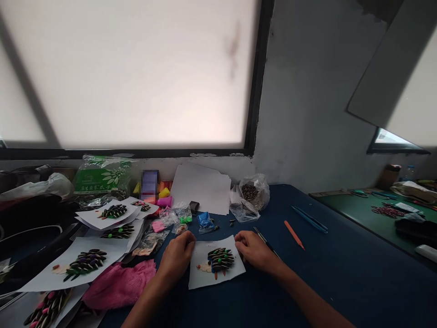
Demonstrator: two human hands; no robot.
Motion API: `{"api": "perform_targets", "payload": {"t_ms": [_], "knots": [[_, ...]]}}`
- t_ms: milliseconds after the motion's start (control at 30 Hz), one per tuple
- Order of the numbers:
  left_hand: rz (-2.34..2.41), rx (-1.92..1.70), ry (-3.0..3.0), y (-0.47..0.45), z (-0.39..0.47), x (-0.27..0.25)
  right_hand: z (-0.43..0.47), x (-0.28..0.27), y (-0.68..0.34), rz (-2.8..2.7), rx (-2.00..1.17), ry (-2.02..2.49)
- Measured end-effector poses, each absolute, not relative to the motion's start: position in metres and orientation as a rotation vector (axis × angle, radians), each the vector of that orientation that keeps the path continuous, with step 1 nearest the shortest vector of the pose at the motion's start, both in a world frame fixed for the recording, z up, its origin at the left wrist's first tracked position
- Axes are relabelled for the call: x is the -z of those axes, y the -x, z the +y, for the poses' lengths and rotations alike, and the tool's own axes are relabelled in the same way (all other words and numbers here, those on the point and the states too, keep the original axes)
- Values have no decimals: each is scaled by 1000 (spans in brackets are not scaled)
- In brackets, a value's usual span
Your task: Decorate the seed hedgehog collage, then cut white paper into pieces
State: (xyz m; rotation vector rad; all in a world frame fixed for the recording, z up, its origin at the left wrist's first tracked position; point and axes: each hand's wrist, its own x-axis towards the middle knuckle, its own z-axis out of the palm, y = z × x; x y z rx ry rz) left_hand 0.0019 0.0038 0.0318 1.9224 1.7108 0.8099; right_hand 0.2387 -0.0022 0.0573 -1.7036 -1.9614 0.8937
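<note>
A white paper card (201,281) lies on the dark blue table between my hands. On it sits a hedgehog picture (221,260) of striped sunflower seeds, with green dots, a pale snout and small brown feet. My left hand (179,255) is closed at the card's upper left corner, thumb and finger pinching the edge. At the upper right corner, my right hand (254,249) pinches the paper in the same way. Just beyond the right hand lies a thin dark pen-like tool (264,240), partly covered by that hand.
Finished-looking seed cards (85,264) overlap at left, beside a pink cloth (119,284). Behind are blank paper sheets (201,187), a bag of seeds (252,189) and a blue clay packet (205,222). An orange tool (294,235) and blue tweezers (310,219) lie at right.
</note>
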Motion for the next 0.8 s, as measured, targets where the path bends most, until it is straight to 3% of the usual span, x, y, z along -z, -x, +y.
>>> {"api": "perform_targets", "payload": {"t_ms": [133,467,800], "knots": [[1719,-830,-1859,0,5,-34,2,-52,-237,-1915,-1060,1628],[1595,-789,-1630,4,3,-39,-3,-58,-234,-1812,-1124,1645],[1374,-943,-1244,11,3,-48,-2,-62,-234,-1579,-1496,1503]]}}
